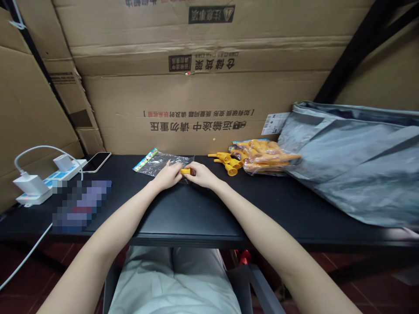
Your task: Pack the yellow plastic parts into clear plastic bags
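Left hand (168, 174) and right hand (201, 173) meet on black table (183, 213), fingers pinched together on small orange piece (185, 171) over clear plastic bag (162, 162). Loose orange pieces (229, 162) lie near right.

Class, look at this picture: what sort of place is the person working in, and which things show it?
Probably a small packing station in a storeroom. Flattened brown cardboard cartons wall in the black table, a big grey plastic sack lies on it, and both hands press a small orange plastic piece against a clear plastic bag.
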